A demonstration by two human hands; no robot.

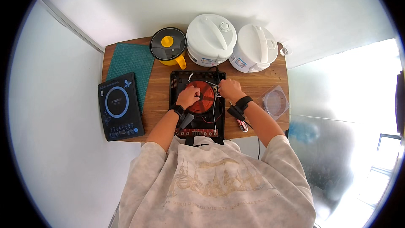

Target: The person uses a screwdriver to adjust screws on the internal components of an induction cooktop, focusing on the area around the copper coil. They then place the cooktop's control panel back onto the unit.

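In front of me lies the black lower housing of an induction cooker [173, 85], with its inside exposed. A round red induction coil [205, 97] sits in it. My left hand [188, 96] rests on the coil's left part, its fingers curled closed against it. Just right of the coil, my right hand [230, 89] is closed over the housing's right edge, by the wires and circuit board. A thin pale strand reaches toward its fingertips; what it pinches is too small to make out. A white wire [214, 116] runs down to the red button board [198, 133] at the near edge.
The cooker's black glass top [121, 106] lies at the left, partly on a green cutting mat [126, 59]. Behind stand a yellow pot with lid [168, 43] and two white rice cookers [211, 38]. A clear plastic container [275, 102] and a red-and-white object [242, 126] lie right.
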